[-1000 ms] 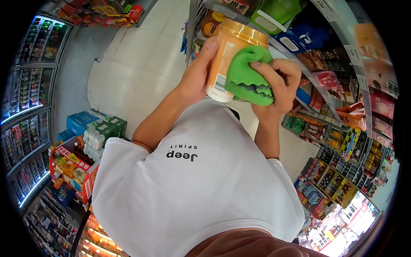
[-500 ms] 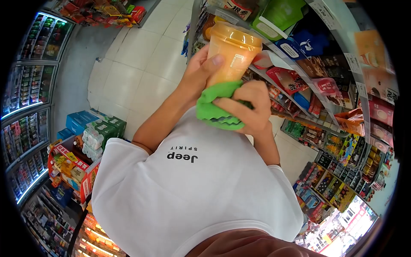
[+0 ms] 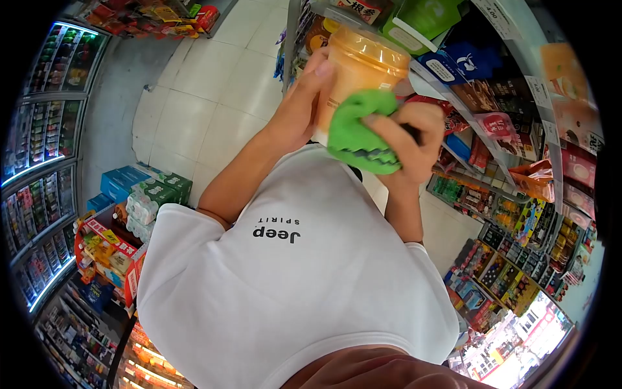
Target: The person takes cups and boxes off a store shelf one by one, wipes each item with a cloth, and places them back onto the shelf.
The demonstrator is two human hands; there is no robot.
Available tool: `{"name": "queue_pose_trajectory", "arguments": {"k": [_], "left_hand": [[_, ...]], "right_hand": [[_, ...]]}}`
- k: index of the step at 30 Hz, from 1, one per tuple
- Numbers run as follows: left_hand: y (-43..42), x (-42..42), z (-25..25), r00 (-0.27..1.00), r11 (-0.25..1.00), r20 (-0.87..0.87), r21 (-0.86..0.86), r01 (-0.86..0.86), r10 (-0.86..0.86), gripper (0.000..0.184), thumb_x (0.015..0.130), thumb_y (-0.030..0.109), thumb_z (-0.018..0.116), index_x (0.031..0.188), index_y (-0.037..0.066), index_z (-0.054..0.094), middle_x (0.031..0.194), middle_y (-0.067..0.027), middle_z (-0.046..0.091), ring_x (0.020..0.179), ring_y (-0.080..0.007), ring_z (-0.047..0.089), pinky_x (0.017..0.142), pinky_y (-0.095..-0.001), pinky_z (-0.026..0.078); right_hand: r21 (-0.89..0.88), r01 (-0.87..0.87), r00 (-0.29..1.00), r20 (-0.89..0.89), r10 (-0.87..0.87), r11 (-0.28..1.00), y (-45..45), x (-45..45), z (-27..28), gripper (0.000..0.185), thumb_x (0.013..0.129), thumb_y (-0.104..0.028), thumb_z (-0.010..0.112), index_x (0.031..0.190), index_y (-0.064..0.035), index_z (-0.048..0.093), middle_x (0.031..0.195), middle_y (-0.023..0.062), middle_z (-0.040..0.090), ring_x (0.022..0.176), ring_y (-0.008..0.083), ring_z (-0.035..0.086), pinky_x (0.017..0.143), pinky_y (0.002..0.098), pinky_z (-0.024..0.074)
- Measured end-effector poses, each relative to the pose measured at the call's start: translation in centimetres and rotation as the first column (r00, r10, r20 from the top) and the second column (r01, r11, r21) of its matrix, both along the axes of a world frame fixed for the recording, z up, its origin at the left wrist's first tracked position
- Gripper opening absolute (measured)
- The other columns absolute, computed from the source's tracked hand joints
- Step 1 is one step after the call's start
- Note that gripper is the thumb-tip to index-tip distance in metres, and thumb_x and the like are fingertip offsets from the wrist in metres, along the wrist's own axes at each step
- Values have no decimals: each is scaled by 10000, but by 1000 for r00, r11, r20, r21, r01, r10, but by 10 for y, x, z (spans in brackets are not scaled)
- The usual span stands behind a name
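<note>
Head: folded cloth [image 3: 355, 120], tapered cup [image 3: 359, 70]

Orange cup [image 3: 355, 72]; green cloth [image 3: 355, 124], dark zigzag edge [image 3: 372, 156]; white shirt [image 3: 304, 292].

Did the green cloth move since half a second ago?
Yes: the green cloth moved up and right in the picture, nearer the blue package with a white logo.

This is a shop, with price labels [image 3: 495, 19] on shelves [image 3: 518, 56] of packaged goods [image 3: 497, 126] and lit display cabinets [image 3: 55, 98].
</note>
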State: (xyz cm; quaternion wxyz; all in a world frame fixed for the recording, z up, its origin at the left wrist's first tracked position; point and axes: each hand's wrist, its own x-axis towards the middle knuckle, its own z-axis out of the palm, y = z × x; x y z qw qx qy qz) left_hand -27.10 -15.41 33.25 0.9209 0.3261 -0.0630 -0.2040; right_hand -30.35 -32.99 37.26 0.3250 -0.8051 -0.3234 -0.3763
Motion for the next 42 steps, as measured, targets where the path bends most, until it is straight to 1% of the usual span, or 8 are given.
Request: {"name": "queue_pose_trajectory", "arguments": {"k": [6,13,19,25,26,33,38,42], "left_hand": [[-1,0,2,996,995,28,-40,-87,88,587,1000,293,689,1463,75,403,1367,-108,574,1253,-174,586,1028,-329,510],[9,-3,-17,993,994,46,23,105,-106,692,957,337,744,1472,8,421,1328,-119,619,1191,-186,637,996,-364,549],[12,-1,-17,991,991,-63,-65,114,-118,660,1064,580,438,1451,48,497,1347,-107,634,1179,-179,645,993,-363,544],[-1,-11,-13,999,995,-12,-91,-34,33,643,1064,577,453,1426,48,514,1336,-112,648,1142,-191,671,1000,-358,545],[2,-9,-20,998,998,19,-44,-53,54,817,1053,681,296,1477,2,457,1303,-168,651,1134,-257,680,986,-393,567],[2,-10,0,1000,995,14,104,-7,5,622,1017,492,630,1412,31,492,1205,-67,656,1025,-107,654,818,-280,563],[1,-11,-3,993,998,114,59,-16,10,731,950,353,744,1497,56,362,1380,-111,562,1193,-179,617,965,-341,551],[-2,-13,-11,978,964,207,251,-90,37,799,977,540,612,1532,36,335,1384,-175,593,1183,-266,667,1011,-399,553]], "right_hand": [[8,-109,992,-62,110,994,12,-12,-11,394,603,-220,866,989,-165,809,888,4,549,801,203,530,683,330,424],[33,126,992,19,-127,991,2,5,13,434,574,-206,855,996,-127,794,919,39,541,839,222,533,721,330,423],[-85,-151,988,-52,146,985,16,-19,-13,451,566,-208,865,1011,-181,801,905,7,550,825,221,523,752,334,468],[35,-17,1000,-21,18,999,8,-2,9,418,601,-200,862,1013,-171,797,911,-7,567,816,219,540,694,337,460],[-1,-99,994,-46,99,995,10,-7,4,424,604,-198,862,1022,-170,797,909,-7,567,815,218,539,693,336,456],[51,22,998,-57,-19,998,-1,1,7,452,609,-169,869,1056,-153,798,947,26,582,840,220,543,707,336,453],[30,-91,987,-129,94,995,0,-18,8,440,585,-170,868,1021,-173,806,929,16,569,842,207,544,702,322,457],[-84,-207,975,-105,198,975,0,-18,-2,452,569,-183,876,1016,-171,808,912,4,550,825,198,527,686,310,440]]}}
